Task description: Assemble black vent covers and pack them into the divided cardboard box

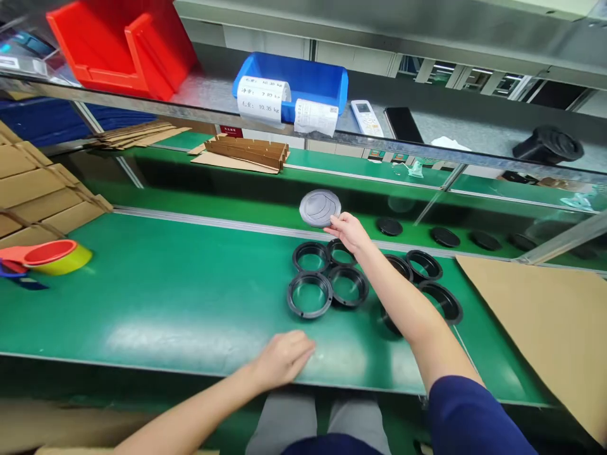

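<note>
Right hand (349, 234): pinching a grey disc (317, 207) by its edge, thumb and fingertips drawn together on it.
Grey disc: held up just beyond the left ring cluster (310, 313); round, flat-looking, marked with curved lines.
Left hand (286, 357): folded into a loose fist on the near side of the left ring cluster; cannot tell of anything inside.
Left ring cluster: four black rings, side by side; thick-rimmed, plastic-looking, hollow in the middle.
Right ring group (454, 307): right of the left ring cluster, partly behind the right forearm (403, 297); likewise black and round.
Green work surface (190, 272): under the left ring cluster; smooth, glossy.
Cardboard sheet (540, 322): well to the right of the left ring cluster; flat, brown, matte.
Blue bin (308, 71): on a shelf (211, 85) beyond the left ring cluster; draped with curled white labels (260, 104).
</note>
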`<state>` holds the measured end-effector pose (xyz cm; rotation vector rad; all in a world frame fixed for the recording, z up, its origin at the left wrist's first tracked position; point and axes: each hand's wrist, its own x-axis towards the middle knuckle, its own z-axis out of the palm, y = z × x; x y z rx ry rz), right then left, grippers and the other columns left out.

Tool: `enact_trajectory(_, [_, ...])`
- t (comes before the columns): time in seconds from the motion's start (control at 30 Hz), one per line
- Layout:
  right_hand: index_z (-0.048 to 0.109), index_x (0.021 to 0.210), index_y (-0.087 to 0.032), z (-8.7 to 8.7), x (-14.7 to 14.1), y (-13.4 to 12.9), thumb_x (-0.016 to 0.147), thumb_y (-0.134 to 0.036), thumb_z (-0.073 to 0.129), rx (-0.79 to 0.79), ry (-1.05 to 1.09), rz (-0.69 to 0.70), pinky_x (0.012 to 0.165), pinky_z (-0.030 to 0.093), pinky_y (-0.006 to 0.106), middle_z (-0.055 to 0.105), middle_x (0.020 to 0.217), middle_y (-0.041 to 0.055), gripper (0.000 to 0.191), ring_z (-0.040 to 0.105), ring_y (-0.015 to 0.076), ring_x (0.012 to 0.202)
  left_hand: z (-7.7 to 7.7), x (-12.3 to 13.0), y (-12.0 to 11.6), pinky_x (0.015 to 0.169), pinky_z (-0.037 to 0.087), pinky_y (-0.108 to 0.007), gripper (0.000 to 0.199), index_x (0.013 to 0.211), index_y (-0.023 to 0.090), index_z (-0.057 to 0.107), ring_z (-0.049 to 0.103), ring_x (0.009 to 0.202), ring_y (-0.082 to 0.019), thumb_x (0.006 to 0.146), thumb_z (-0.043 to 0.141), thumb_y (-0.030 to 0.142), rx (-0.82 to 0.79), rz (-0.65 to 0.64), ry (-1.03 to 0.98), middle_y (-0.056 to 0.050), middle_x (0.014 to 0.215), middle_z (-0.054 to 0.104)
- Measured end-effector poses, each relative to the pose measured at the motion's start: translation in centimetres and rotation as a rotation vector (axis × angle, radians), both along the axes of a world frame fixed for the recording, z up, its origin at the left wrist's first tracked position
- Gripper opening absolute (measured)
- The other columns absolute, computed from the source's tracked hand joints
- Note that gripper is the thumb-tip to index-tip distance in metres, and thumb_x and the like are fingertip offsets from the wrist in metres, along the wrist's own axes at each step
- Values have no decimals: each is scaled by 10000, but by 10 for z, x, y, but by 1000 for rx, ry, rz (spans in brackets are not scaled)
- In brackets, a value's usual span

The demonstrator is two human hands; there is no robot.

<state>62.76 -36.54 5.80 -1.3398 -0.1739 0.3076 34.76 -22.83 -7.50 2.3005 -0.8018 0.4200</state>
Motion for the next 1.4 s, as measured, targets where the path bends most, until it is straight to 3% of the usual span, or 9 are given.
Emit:
enact_trajectory(0.13, [483, 733, -211, -7, -110, -59, 689, -450, 925, 213, -97, 125, 798, 652, 305, 641, 736, -46, 504, 653, 107, 735, 11, 0, -15, 735, 477, -303, 208, 996, 195, 742, 649, 774, -185, 1019, 550, 269, -235, 45, 103, -76, 856, 725])
enact_trajectory(0.2, [512, 758, -215, -17, -159, -81, 701, -455, 918, 239, -57, 108, 784, 650, 296, 686, 797, -34, 475, 680, 118, 772, 24, 2, -30, 796, 498, -307, 182, 1069, 223, 746, 663, 844, -191, 965, 670, 352, -567, 84, 263, -70, 932, 733])
enact_trajectory(0.27, [525, 765, -219, -29, -201, -94, 713, -446, 913, 273, -2, 84, 797, 650, 303, 713, 854, -29, 453, 698, 127, 809, 42, 6, -45, 872, 519, -317, 441, 1240, 265, 693, 665, 992, -212, 865, 788, 477, -986, 41, 444, -65, 1111, 718])
enact_trajectory(0.37, [554, 780, -223, -50, -249, -101, 720, -433, 912, 329, 84, 76, 834, 652, 326, 725, 908, -29, 419, 708, 134, 826, 65, 7, -63, 1001, 516, -386, 763, 1396, 284, 596, 604, 1224, -283, 784, 763, 708, -1459, -145, 721, -72, 1347, 637])
enact_trajectory(0.53, [652, 936, -229, -77, -298, -98, 729, -437, 904, 338, 209, 149, 837, 653, 371, 737, 973, 3, 388, 725, 172, 837, 74, -10, -82, 1108, 462, -496, 712, 1459, 263, 548, 566, 1308, -333, 937, 514, 747, -1725, -245, 822, -82, 1371, 637])
enact_trajectory(0.9, [725, 859, -196, -110, -289, -118, 889, -626, 685, -16, 31, 110, 758, 614, 357, 705, 844, 49, 433, 684, 198, 793, 58, -16, -75, 1137, 439, -508, 627, 1471, 179, 532, 589, 1292, -320, 1020, 451, 607, -1830, -88, 948, -129, 1361, 647])
enact_trajectory(1.07, [735, 1076, -266, -106, -259, -124, 1002, -508, 555, -210, -413, -137, 963, 560, 451, 667, 1170, 93, 310, 632, 259, 1109, 56, -14, -62, 1125, 458, -497, 587, 1443, 153, 549, 611, 1268, -306, 1044, 416, 562, -1829, -51, 1090, -132, 1317, 672])
enact_trajectory(1.2, [738, 1221, -331, -99, -244, -114, 1017, -477, 501, -404, -746, 9, 1154, 406, 548, 531, 1432, 83, 345, 439, 312, 1369, 53, -15, -59, 1094, 486, -506, 600, 1447, 157, 546, 647, 1217, -312, 1046, 399, 579, -1802, -25, 1211, -136, 1275, 694])
enact_trajectory(1.4, [732, 1245, -348, -105, -233, -103, 1039, -537, 419, -580, -858, 55, 1226, 276, 584, 481, 1507, 52, 420, 342, 328, 1432, 55, -14, -61, 1143, 445, -471, 572, 1422, 152, 572, 631, 1242, -294, 1049, 430, 562, -1835, 51, 1224, -131, 1308, 682])
